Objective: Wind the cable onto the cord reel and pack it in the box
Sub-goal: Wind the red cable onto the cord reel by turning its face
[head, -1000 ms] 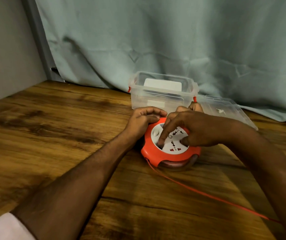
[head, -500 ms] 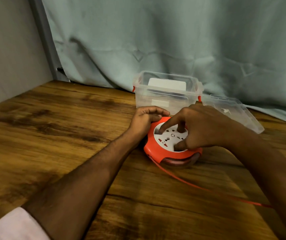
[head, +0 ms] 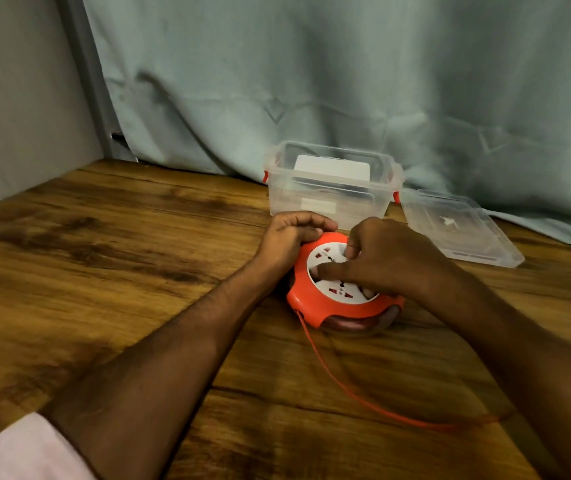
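Lying flat on the wooden table (head: 104, 271), just in front of the clear box (head: 329, 199): orange cord reel (head: 311, 306). Gripping its far-left rim with curled fingers: left hand (head: 291, 237). Resting on the white socket face with fingers bent onto it: right hand (head: 388, 258). Trailing from the reel's near edge toward the right: orange cable (head: 329, 372). Lying beside the box, against the curtain: clear lid (head: 457, 230).
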Demonstrator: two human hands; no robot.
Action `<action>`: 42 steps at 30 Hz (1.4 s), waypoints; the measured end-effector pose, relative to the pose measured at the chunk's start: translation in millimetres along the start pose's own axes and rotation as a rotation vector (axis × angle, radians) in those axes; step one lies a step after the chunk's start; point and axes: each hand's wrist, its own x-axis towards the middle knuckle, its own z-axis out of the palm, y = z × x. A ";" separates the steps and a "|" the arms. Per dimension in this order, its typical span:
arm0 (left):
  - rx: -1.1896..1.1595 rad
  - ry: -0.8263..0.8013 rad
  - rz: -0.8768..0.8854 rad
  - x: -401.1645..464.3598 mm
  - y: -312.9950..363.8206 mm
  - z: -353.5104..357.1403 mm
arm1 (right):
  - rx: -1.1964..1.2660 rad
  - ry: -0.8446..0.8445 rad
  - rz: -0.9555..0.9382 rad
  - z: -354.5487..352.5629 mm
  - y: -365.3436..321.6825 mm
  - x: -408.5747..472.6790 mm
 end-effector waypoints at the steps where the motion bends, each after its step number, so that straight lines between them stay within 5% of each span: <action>1: 0.002 0.001 0.002 0.2 -0.4 -0.4 | -0.028 0.017 -0.052 -4.5 1.1 -0.4; 4: 0.003 -0.001 0.008 1.2 -1.5 -1.0 | -0.151 0.025 -0.311 -23.5 8.2 1.1; 6: 0.005 -0.006 0.013 1.7 -2.0 -1.7 | -0.127 -0.134 -0.433 -31.2 13.8 3.0; 9: 0.014 -0.015 0.016 1.4 -2.6 -2.9 | -0.005 -0.313 -0.473 -31.2 18.7 3.7; 14: 0.017 -0.009 0.009 2.0 -2.7 -3.4 | -0.026 -0.270 -0.510 -28.2 19.0 7.3; 31: 0.006 0.023 -0.007 -2.0 -0.6 1.1 | -0.159 -0.259 -0.426 -29.4 12.8 -1.2; 42: -0.009 0.002 -0.011 -0.7 -2.5 1.0 | -0.160 0.020 -0.263 0.0 12.6 4.0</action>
